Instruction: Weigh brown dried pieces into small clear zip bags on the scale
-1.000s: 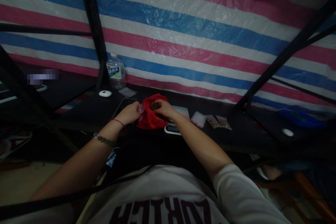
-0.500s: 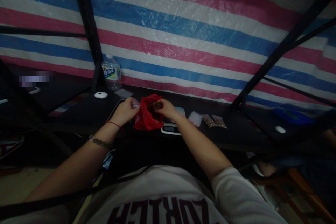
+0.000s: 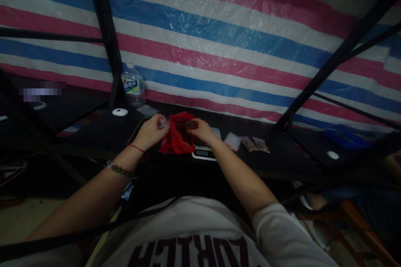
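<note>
A red plastic bag (image 3: 177,144) stands open on the black tabletop, with brown, crumbly bits (image 3: 181,127) inside. My left hand (image 3: 151,132), closed, pinches a small clear plastic bag (image 3: 163,123) at the red bag's left side. My right hand (image 3: 201,131) is at the red bag's mouth, its fingers closed on a clump of brown bits (image 3: 191,124). Partly hidden by my right hand and wrist, a digital scale (image 3: 204,154) sits just right of the red bag. What the brown bits are I cannot make out.
Right of the scale lie a stack of clear bags (image 3: 232,141) and two filled small bags (image 3: 255,144). A plastic bottle (image 3: 134,87), a white oval object (image 3: 120,112) and a flat clear bag (image 3: 147,110) are at left. Black metal posts (image 3: 109,46) frame the table; striped sheeting hangs behind.
My right hand has shifted slightly, with the clump still in its fingers at the red bag's mouth. My left hand and its clear bag have moved slightly right and up.
</note>
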Demonstrator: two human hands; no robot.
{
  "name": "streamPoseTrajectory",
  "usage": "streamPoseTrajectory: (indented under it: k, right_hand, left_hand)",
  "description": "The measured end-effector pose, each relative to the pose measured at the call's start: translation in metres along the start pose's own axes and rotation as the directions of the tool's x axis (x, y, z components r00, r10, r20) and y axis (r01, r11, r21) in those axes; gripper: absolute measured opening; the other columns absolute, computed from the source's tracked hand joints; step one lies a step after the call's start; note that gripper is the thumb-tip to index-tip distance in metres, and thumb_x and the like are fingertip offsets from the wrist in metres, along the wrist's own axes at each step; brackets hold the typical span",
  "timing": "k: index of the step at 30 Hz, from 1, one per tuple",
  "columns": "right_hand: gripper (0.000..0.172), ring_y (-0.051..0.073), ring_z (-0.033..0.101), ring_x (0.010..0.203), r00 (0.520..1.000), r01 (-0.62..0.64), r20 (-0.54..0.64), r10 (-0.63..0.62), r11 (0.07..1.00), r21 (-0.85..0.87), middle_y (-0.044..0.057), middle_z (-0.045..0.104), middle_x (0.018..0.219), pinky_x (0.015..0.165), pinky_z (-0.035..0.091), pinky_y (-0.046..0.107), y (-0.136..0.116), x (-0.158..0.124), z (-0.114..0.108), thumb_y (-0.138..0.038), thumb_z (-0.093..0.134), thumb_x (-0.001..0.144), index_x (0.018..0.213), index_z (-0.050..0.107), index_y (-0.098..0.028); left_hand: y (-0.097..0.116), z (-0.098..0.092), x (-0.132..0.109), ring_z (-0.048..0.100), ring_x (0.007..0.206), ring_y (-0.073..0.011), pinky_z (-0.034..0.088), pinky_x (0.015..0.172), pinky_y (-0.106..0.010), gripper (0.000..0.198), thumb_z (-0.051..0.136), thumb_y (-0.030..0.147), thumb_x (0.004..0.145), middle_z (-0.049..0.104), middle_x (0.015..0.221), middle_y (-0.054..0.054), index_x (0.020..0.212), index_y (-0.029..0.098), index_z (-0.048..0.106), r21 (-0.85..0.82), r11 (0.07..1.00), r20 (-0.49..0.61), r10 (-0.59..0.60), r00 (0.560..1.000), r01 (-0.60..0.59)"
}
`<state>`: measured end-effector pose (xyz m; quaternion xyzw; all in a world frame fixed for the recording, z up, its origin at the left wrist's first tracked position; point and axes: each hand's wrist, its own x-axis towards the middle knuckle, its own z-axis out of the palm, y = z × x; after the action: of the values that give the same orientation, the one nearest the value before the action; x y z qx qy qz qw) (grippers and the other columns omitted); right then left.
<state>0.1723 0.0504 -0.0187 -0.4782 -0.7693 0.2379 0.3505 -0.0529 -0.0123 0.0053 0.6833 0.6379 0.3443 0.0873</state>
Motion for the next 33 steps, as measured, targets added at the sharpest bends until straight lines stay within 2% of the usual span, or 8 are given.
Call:
streamPoseTrajectory:
  k: [4, 8, 13, 17, 20, 25, 29, 33]
  right_hand:
    - [0.035, 0.018, 0.064, 0.088, 0.999, -0.042, -0.003, 0.042, 0.997, -0.058, 0.004, 0.069, 0.097, 0.085, 0.048, 0.033, 0.011, -0.013, -0.028, -0.024, 0.073, 0.066, 0.099, 0.066, -0.018]
    - [0.034, 0.022, 0.062, 0.098, 0.986, -0.134, -0.131, 0.106, 0.964, -0.230, 0.006, 0.069, 0.101, 0.092, 0.043, 0.037, 0.023, -0.031, -0.052, -0.028, 0.074, 0.065, 0.097, 0.068, -0.019]
    - [0.039, 0.027, 0.059, 0.107, 0.965, -0.258, -0.152, 0.215, 0.888, -0.381, 0.011, 0.068, 0.104, 0.099, 0.036, 0.042, 0.037, -0.044, -0.056, -0.035, 0.074, 0.066, 0.100, 0.066, -0.016]
    - [0.057, 0.030, 0.051, 0.118, 0.962, -0.235, -0.210, 0.175, 0.920, -0.315, 0.014, 0.060, 0.119, 0.104, 0.032, 0.046, 0.034, -0.051, -0.062, -0.034, 0.076, 0.062, 0.112, 0.060, -0.015]
    - [0.046, 0.025, 0.052, 0.116, 0.945, -0.090, -0.326, 0.043, 0.987, -0.132, 0.012, 0.058, 0.119, 0.100, 0.038, 0.042, 0.007, -0.069, -0.075, -0.030, 0.066, 0.072, 0.115, 0.056, -0.018]
    - [0.014, 0.018, 0.059, 0.102, 0.973, 0.232, -0.020, -0.231, 0.965, 0.118, 0.005, 0.064, 0.102, 0.092, 0.046, 0.034, -0.063, -0.118, -0.085, -0.027, 0.052, 0.087, 0.090, 0.065, -0.023]
    - [0.017, 0.016, 0.061, 0.093, 0.951, 0.242, 0.166, -0.259, 0.963, 0.116, 0.002, 0.067, 0.094, 0.086, 0.047, 0.030, -0.092, -0.135, -0.068, -0.022, 0.053, 0.087, 0.080, 0.069, -0.024]
    - [0.020, 0.014, 0.060, 0.074, 0.967, 0.178, 0.174, -0.187, 0.982, 0.065, 0.000, 0.064, 0.075, 0.071, 0.047, 0.025, -0.092, -0.132, -0.051, -0.013, 0.056, 0.082, 0.065, 0.064, -0.020]
  left_hand:
    - [0.008, -0.003, -0.005, 0.064, 0.090, -0.0230, 0.048, 0.081, -0.030, 0.044, 0.061, 0.042, 0.073, 0.067, 0.102, -0.008, 0.109, 0.017, 0.055, -0.070, 0.997, -0.021, 0.029, 0.999, -0.031]
    - [0.017, -0.009, -0.011, 0.062, 0.093, -0.0227, 0.049, 0.084, -0.032, 0.052, 0.063, 0.049, 0.071, 0.065, 0.105, -0.007, 0.110, 0.017, 0.053, -0.193, 0.974, -0.060, 0.113, 0.992, -0.123]
    - [0.042, -0.017, -0.028, 0.061, 0.095, -0.0221, 0.048, 0.088, -0.034, 0.047, 0.064, 0.047, 0.071, 0.063, 0.106, -0.006, 0.106, 0.017, 0.052, -0.315, 0.912, -0.018, 0.269, 0.963, -0.261]
    - [0.067, -0.013, -0.049, 0.061, 0.098, -0.0239, 0.048, 0.089, -0.036, 0.047, 0.068, 0.044, 0.068, 0.063, 0.108, -0.007, 0.104, 0.019, 0.052, -0.351, 0.881, 0.053, 0.355, 0.933, -0.316]
    - [0.080, -0.005, -0.061, 0.061, 0.100, -0.0249, 0.048, 0.091, -0.037, 0.049, 0.070, 0.042, 0.067, 0.063, 0.110, -0.008, 0.108, 0.020, 0.054, -0.318, 0.864, 0.086, 0.436, 0.896, -0.390]
    - [0.086, 0.003, -0.071, 0.060, 0.104, -0.0270, 0.047, 0.092, -0.040, 0.053, 0.071, 0.045, 0.066, 0.063, 0.111, -0.010, 0.110, 0.020, 0.056, -0.148, 0.858, 0.023, 0.501, 0.865, -0.493]
    - [0.091, 0.003, -0.078, 0.060, 0.100, -0.0278, 0.045, 0.090, -0.040, 0.043, 0.067, 0.037, 0.069, 0.065, 0.105, -0.009, 0.108, 0.021, 0.057, -0.003, 0.861, 0.054, 0.508, 0.859, -0.509]
    - [0.098, 0.003, -0.086, 0.060, 0.093, -0.0276, 0.045, 0.085, -0.041, 0.032, 0.061, 0.029, 0.071, 0.066, 0.097, -0.009, 0.101, 0.021, 0.058, 0.075, 0.817, 0.089, 0.566, 0.819, -0.572]
